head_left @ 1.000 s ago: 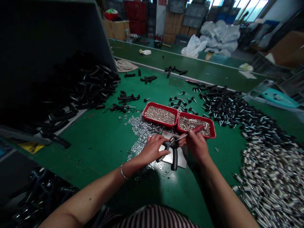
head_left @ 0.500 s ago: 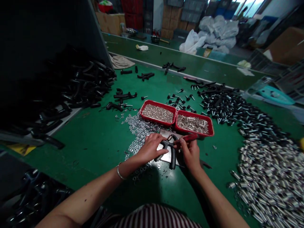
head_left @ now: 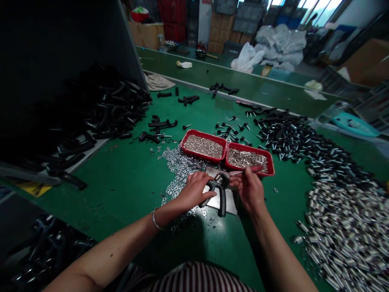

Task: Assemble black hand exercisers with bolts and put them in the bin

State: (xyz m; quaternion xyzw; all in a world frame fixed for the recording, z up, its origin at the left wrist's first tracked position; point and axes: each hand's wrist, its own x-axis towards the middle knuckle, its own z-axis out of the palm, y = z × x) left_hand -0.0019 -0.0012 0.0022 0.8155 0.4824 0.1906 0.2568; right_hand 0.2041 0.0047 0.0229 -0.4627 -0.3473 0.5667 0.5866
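My left hand [head_left: 195, 189] grips the left side of a black plastic clamp [head_left: 222, 199], fingers on top and thumb along its near side. The clamp rests on a flat metal plate [head_left: 231, 204], its handles pointing toward me and a small shiny metal piece [head_left: 217, 177] near its upper end. My right hand [head_left: 252, 192] is closed around a red-handled screwdriver [head_left: 254, 168]. The screwdriver lies almost level, its shaft pointing left toward the clamp, with a gap between. Behind are two red trays: one with tiny metal parts [head_left: 204, 146], the other with small pins [head_left: 244, 157].
Loose washers [head_left: 179, 172] spread left of the plate. Black-headed screws [head_left: 291, 136] and metal cylinders [head_left: 343, 227] are heaped at right. Black clamp parts [head_left: 115, 105] fill the left side, and a few lie farther back. A green belt [head_left: 219, 69] runs behind.
My right hand has pulled the screwdriver back to the right, away from the clamp, and turned. My left hand stays on the clamp. The whole view has shifted slightly.
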